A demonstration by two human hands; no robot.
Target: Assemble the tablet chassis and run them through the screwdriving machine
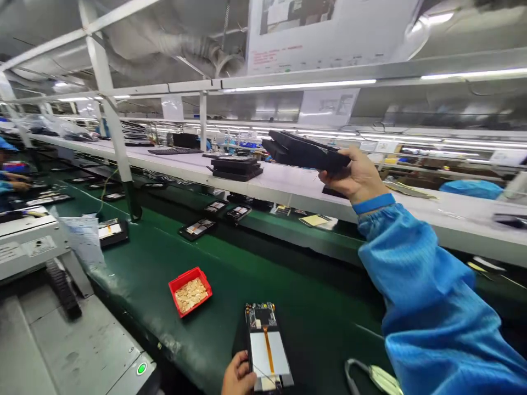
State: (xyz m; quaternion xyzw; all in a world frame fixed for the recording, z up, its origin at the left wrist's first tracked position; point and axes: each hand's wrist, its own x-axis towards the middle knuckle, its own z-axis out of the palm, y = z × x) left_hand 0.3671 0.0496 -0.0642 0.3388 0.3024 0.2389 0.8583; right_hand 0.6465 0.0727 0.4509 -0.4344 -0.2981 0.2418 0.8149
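Note:
An opened phone-like device (267, 345) lies on the green bench near the bottom middle. Its circuit board, pale battery and orange ribbon cable are exposed. At its lower left edge my left hand (239, 376) is closed, with the thumb on top and fingers curled at the side. My right hand (356, 173), raised above the white shelf, grips several black trays (307, 151) stacked at an angle. The hand's palm side partly hides their near end. More black trays (236, 167) are stacked on the shelf, left of those in my hand.
A red bin (190, 292) of small tan pieces stands on the green bench (144, 274). Further opened devices (197, 227) lie beyond it. At left is a grey machine (61, 329) with a lit green button. A pale tool with a cable (382, 378) lies bottom right.

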